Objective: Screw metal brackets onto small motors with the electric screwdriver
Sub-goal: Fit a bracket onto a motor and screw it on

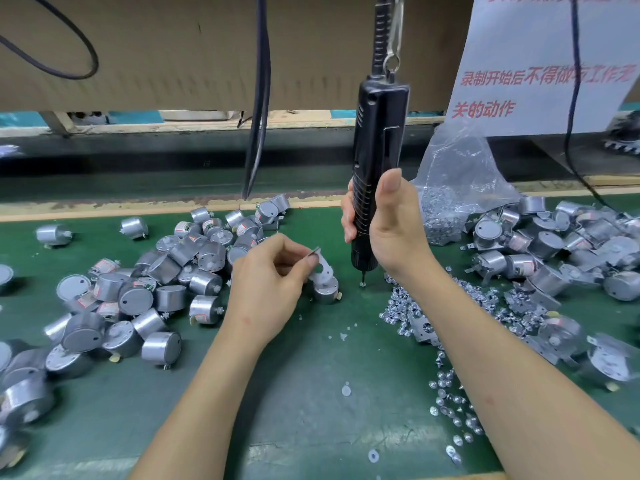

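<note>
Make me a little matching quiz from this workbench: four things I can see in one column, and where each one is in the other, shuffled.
Things:
1. electric screwdriver
2. metal bracket
3. clear plastic bag
4. paper sign

Places:
A. pinched by the left hand over a motor
B. hanging at upper right, red writing on it
C. upright, gripped by the right hand
D. slumped on the green mat, just beyond the right hand

Pairs: 1-C, 2-A, 3-D, 4-B.

My right hand point(391, 230) grips the electric screwdriver point(377, 133) upright, bit on a screw point(362, 284); at nine o'clock my left hand point(270, 282) pinches a bracket point(323, 266) atop a motor point(325, 293).
</note>
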The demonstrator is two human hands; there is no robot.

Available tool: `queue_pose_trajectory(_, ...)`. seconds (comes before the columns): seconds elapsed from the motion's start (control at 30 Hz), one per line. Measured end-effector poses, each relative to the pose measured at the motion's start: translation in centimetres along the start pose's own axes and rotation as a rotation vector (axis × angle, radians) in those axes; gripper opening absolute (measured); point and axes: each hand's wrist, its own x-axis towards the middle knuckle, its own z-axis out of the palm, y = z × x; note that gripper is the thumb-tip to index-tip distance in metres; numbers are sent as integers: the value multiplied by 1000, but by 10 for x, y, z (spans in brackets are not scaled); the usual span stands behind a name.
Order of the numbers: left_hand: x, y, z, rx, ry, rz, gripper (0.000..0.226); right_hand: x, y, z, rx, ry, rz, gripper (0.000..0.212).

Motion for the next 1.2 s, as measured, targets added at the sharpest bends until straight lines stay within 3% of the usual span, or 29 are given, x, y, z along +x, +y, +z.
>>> queue_pose_trajectory(0.3,-5,4,8,98,0,29,6,0,2,-1,-13,-9,8,96)
queue_pose_trajectory(0.4,-4,4,6,161,-16,81,29,0,2,-1,-1,-9,8,96)
queue_pose_trajectory(0.53,-3,-2,-2,330,-200,156,69,0,2,-1,3,-3,0,100)
queue_pose_trajectory(0.63,-2,-5,-5,389,-312,203,82,1,1,-2,2,1,-7,103)
queue_pose_trajectory(1.0,-5,-4,0,457,-426,198,71,-1,0,-1,-5,-13,-24,113)
queue_pose_trajectory(1.2,-6,-2,-2,405,-428,229,46,-1,-5,0,-4,-54,-41,92)
